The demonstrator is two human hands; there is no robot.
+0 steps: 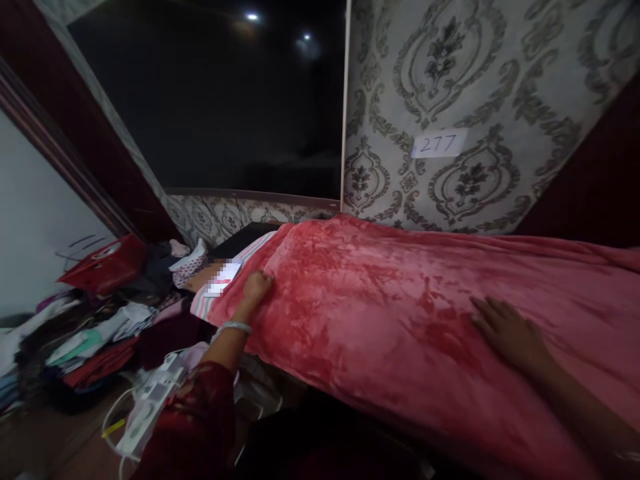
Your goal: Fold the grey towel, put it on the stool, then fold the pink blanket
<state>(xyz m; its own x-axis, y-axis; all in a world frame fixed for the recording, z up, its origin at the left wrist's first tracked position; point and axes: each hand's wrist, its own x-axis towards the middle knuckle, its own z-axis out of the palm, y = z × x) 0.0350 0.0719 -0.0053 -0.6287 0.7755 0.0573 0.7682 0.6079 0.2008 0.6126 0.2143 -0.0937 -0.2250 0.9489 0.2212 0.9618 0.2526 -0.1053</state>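
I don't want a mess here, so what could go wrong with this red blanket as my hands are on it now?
The left hand grips the red blanket at its corner, right by the small white item on the striped sheet; a tug might sweep it off. The blanket's front edge overhangs, so it could slide toward the white cable and the clothes pile below. The right hand only lies flat.

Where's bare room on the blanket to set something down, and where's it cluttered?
The red blanket lies bare between the left hand gripping its far-left edge and the right hand flat on it, and behind the right hand toward the patterned wall. Crowded: the clothes pile and red bag at left, plus the white power strip below.
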